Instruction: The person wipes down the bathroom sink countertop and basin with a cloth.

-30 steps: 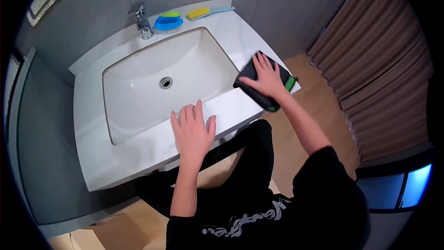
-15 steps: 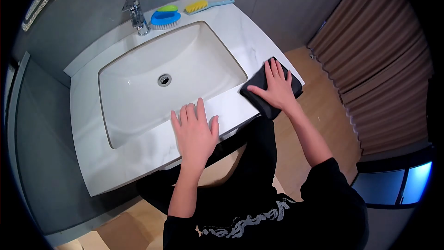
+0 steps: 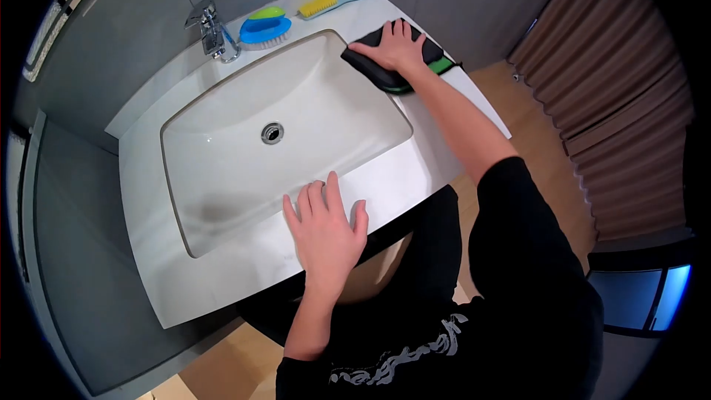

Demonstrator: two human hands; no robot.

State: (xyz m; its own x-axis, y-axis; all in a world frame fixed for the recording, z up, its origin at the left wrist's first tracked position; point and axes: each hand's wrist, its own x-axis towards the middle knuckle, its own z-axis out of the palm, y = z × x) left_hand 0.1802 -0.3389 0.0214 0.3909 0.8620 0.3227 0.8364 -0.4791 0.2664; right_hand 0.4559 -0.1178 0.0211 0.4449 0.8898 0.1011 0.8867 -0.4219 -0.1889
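White countertop (image 3: 215,281) under left hand (image 3: 326,241), fingers parted. Beneath splayed right hand (image 3: 396,52), at basin (image 3: 244,192) corner: black, green-edged cloth (image 3: 370,70). Probably light, pliable, sturdy, slides easily; best pinched through near fold.

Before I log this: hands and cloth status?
Right hand flat on black cloth. Left hand at counter's front. Blue brush, yellow brush at back, clear of cloth.
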